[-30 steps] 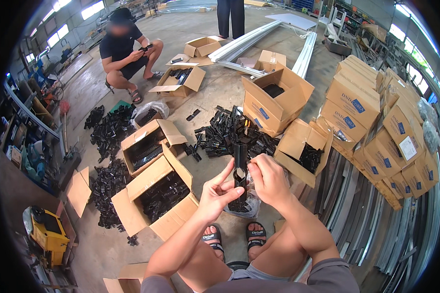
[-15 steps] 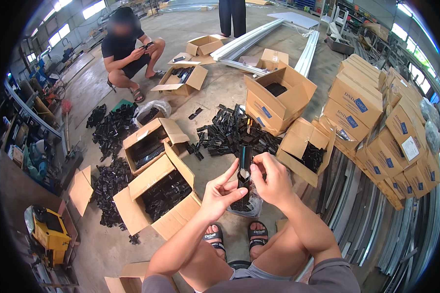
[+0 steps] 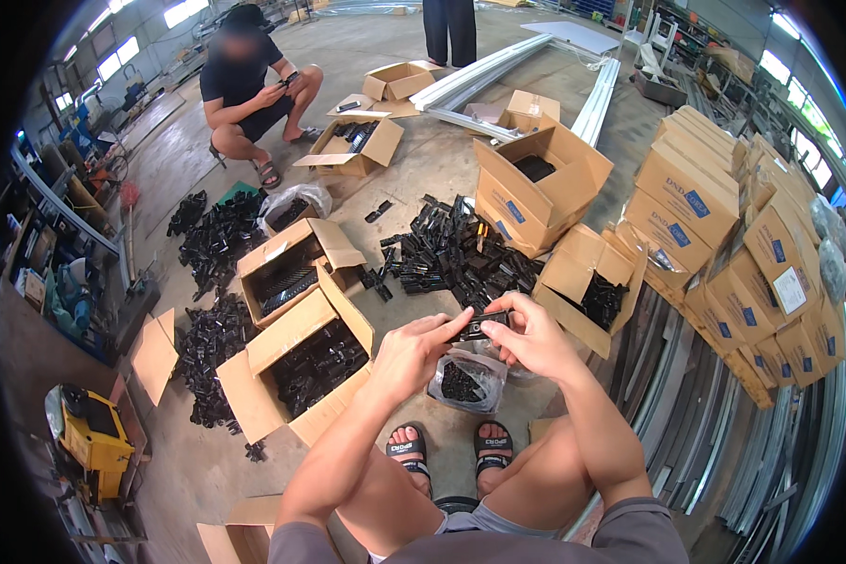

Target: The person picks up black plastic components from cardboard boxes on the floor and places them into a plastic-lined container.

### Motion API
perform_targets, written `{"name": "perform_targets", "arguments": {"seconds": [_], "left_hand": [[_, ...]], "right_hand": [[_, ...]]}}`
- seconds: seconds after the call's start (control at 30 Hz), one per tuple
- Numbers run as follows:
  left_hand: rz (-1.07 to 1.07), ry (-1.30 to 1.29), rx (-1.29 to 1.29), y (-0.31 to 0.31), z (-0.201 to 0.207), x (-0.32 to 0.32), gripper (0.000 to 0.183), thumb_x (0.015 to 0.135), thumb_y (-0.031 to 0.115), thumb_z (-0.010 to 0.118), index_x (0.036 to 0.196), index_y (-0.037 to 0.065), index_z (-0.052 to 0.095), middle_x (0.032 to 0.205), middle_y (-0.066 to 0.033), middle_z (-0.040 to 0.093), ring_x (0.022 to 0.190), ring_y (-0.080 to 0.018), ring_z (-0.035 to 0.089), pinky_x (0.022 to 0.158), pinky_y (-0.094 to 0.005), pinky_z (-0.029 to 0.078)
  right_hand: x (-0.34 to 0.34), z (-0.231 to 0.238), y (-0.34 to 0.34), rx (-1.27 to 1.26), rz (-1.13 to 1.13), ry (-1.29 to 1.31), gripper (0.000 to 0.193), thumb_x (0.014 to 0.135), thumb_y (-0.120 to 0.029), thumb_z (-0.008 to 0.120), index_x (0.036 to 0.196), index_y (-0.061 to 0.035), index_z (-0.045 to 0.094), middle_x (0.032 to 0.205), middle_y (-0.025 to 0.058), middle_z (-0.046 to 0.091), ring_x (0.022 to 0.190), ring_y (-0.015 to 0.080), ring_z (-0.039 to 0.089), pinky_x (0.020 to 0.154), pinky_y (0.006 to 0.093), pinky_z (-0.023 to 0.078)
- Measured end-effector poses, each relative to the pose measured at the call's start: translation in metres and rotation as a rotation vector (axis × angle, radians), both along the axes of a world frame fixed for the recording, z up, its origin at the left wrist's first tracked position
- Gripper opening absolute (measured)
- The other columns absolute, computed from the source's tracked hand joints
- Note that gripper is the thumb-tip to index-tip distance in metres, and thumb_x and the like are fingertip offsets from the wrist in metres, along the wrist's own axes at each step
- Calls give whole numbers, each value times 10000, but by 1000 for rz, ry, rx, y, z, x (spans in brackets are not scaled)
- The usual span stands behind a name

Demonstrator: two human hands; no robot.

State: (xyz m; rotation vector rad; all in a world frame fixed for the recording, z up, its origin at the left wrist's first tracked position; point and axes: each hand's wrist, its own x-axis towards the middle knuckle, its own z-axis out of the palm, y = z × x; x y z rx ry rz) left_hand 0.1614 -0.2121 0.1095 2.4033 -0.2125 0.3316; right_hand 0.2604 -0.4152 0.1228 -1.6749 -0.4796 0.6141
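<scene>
A short black channel-shaped part (image 3: 487, 326) lies crosswise between my two hands, above a small plastic-lined container (image 3: 466, 383) of tiny black pieces. My left hand (image 3: 415, 350) is closed on its left end, fingers stretched along the top. Thumb and fingers of my right hand (image 3: 528, 336) pinch its right end. Just beyond my hands spreads a pile of similar black parts (image 3: 456, 249). An open cardboard box (image 3: 296, 376) of black parts stands left of my left hand; another open box (image 3: 587, 282) with black parts is right of my right hand.
Another open box (image 3: 296, 268) and heaps of black parts (image 3: 218, 352) lie at left. A co-worker (image 3: 254, 94) squats at the far left, holding a small dark object. Stacked cartons (image 3: 691, 193) on a pallet and long metal bars (image 3: 667, 395) line the right. A yellow machine (image 3: 94, 446) sits lower left.
The black part has turned from upright to lying crosswise, and my hands have shifted their grip along it. The plastic-lined container below now shows more fully.
</scene>
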Motion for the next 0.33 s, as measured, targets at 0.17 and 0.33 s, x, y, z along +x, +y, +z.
{"name": "perform_targets", "arguments": {"seconds": [0.17, 0.33], "left_hand": [[286, -121, -352, -4, -18, 11, 693, 816, -32, 713, 1460, 93, 488, 1439, -142, 552, 1332, -266, 531, 1140, -358, 394], [279, 538, -1683, 3, -26, 7, 643, 956, 172, 680, 1522, 107, 381, 1503, -198, 451, 1397, -329, 437, 1120, -459, 414]], "right_hand": [[-14, -9, 11, 151, -167, -135, 263, 938, -140, 695, 1126, -7, 568, 723, 26, 625, 584, 67, 593, 497, 247, 472], [-30, -12, 23, 21, -265, -920, 226, 870, -102, 751, 1049, 0, 659, 903, 149, 716, 694, 249, 715, 582, 320, 557]]}}
